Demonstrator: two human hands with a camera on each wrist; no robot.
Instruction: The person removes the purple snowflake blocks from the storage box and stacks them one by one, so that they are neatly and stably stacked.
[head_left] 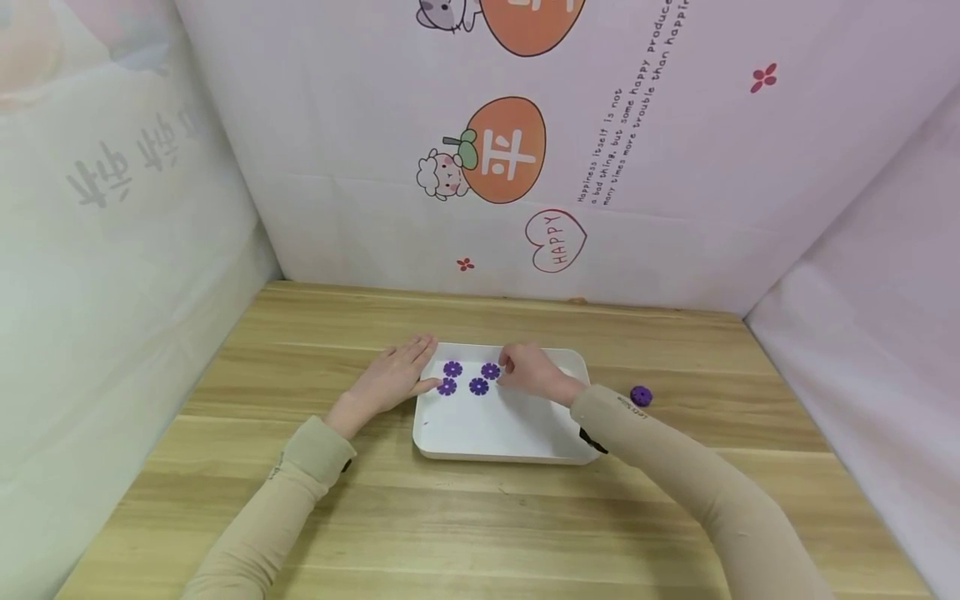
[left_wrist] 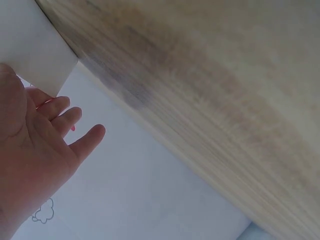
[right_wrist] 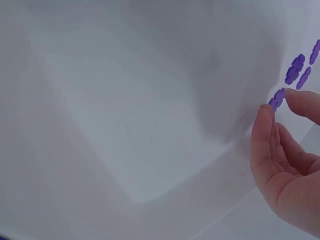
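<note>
A white tray (head_left: 510,425) lies on the wooden table, with several flat purple snowflake discs in its far left part. At the tray's left edge rests my left hand (head_left: 393,375), its fingers straight along the side and the thumb over the rim near one disc (head_left: 447,387). In the left wrist view, the left hand (left_wrist: 45,135) lies against the white tray corner (left_wrist: 45,45). My right hand (head_left: 534,371) reaches over the tray from the right. Its thumb and forefinger pinch the edge of a snowflake disc (right_wrist: 276,100); two others (head_left: 453,368) (head_left: 479,386) lie nearby.
On the wooden table (head_left: 487,533), right of the tray, is a small purple pile of snowflake discs (head_left: 641,396). A printed white cloth (head_left: 360,167) hangs behind the table, and more pale cloth (head_left: 885,275) covers the sides.
</note>
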